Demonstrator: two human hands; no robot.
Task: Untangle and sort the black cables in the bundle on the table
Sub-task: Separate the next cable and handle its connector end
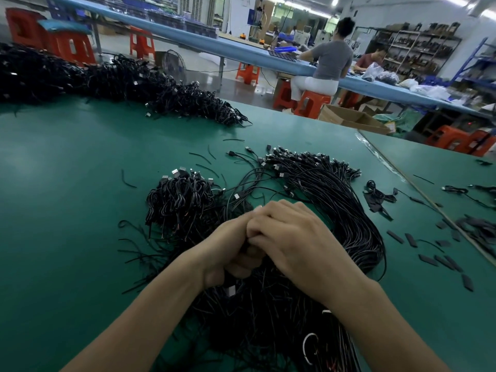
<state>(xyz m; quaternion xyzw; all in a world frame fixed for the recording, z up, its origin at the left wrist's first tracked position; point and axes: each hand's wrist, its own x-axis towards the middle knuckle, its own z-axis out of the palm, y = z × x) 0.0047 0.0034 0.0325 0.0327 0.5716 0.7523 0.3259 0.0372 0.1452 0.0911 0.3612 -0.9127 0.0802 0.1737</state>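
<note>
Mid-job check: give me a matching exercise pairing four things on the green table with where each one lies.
Things:
1. long cable heap
2. flat black strips
3. kinked cable bunch
4. fanned cable bundle

Places:
A. just left of the left hand
B. far left, along the rear edge of the table
C. beyond the right hand, connectors at its far end
D. scattered singly on the right side

Pairs: 1-B; 2-D; 3-A; 4-C
</note>
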